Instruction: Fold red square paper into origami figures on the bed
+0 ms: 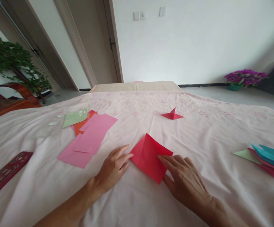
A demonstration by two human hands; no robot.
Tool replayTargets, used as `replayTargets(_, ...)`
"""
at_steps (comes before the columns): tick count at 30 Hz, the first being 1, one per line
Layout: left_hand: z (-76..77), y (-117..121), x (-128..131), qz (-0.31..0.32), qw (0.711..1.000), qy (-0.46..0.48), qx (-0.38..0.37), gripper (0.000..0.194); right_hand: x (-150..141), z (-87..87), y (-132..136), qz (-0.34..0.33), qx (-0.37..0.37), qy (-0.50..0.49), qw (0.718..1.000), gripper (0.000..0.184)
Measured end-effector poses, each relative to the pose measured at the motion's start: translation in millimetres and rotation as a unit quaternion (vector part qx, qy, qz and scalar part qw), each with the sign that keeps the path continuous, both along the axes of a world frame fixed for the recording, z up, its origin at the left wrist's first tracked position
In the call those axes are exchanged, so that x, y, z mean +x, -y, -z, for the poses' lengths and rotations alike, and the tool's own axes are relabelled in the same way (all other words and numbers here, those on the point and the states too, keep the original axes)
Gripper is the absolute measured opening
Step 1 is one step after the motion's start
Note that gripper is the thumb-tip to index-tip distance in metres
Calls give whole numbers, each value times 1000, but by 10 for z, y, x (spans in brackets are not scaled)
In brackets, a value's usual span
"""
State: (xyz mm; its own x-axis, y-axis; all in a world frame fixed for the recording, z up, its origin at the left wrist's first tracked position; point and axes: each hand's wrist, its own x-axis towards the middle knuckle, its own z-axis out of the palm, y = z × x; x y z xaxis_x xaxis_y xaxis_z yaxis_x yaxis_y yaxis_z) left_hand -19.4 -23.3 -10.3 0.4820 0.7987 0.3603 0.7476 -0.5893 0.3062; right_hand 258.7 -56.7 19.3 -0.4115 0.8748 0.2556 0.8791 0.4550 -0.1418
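A folded red paper [148, 156] lies on the pale pink cloth [198, 132] just in front of me. My left hand [113, 170] rests flat at its left corner, fingers stretched out and touching the edge. My right hand [184, 179] lies flat on the paper's right side, fingers pressing its lower right edge. Neither hand grips anything. A small folded red paper shape [172, 115] stands farther back on the cloth.
Pink sheets [89, 138] with orange [81, 124] and pale green paper [75, 118] lie at the left. A dark red patterned object [4, 173] is at the left edge. Teal, green and pink papers [269, 159] lie at the right. A wooden chair [7, 101] and potted plants stand beyond.
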Motion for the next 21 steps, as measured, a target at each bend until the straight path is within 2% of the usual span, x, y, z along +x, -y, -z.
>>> replayTargets(5, 14, 61, 33, -13, 1000, -7, -1, 39, 72, 3, -56, 7, 15, 21, 1000, 46)
replayTargets(9, 66, 1, 120, 2, 999, 41, 2, 38, 14, -27, -97, -31, 35, 46, 998, 31)
replayTargets(12, 90, -37, 159, 18, 996, 83, 0, 33, -14, -19, -148, -75, 17, 26, 997, 19)
replayTargets(17, 82, -122, 180, 20, 995, 92, 15, 22, 37, 46, -286, -133, -44, -58, 988, 33)
replayTargets(21, 80, -214, 193, 8, 998, 63, 20, 22, 116, 93, -418, -149, -70, -103, 981, 41)
